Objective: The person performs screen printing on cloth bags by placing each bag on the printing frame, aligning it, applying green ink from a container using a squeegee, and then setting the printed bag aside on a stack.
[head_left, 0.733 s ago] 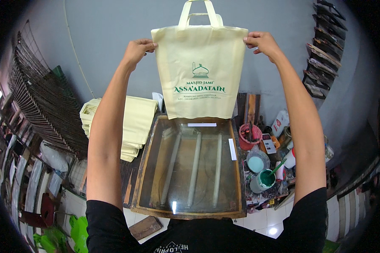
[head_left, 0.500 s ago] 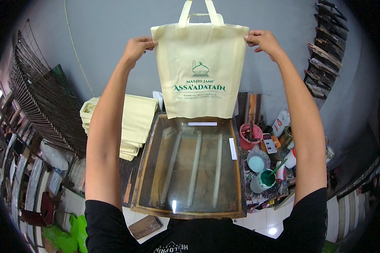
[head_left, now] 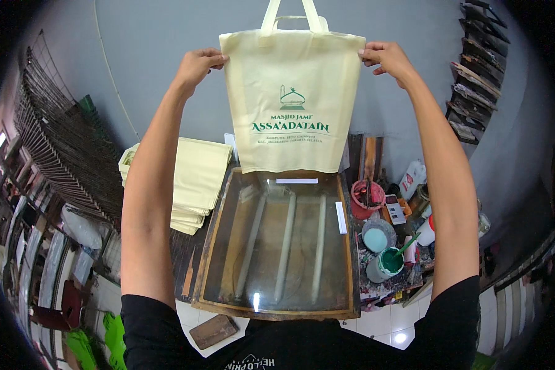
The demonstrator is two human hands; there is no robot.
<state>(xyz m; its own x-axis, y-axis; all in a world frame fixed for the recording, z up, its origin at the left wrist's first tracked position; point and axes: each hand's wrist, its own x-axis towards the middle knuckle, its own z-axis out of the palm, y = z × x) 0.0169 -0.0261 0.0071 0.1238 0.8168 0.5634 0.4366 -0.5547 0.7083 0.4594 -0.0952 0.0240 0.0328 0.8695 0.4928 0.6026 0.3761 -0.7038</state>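
Cream, green-printed tote bag [head_left: 293, 102] hangs upright, long axis approx. vert., centred betw. L hand [head_left: 197, 66] & R hand [head_left: 388, 60], neither nearer; each pinches an upper side edge, thumb to fingers. Bag's bottom at far rim of glass-topped light box [head_left: 302, 253]; contact unclear.

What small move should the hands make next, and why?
I'd probably lift the bag away from the glass-topped box: its green print shows, the left hand and right hand pinch its upper corners, and its bottom edge overlaps the box's far end in this view.
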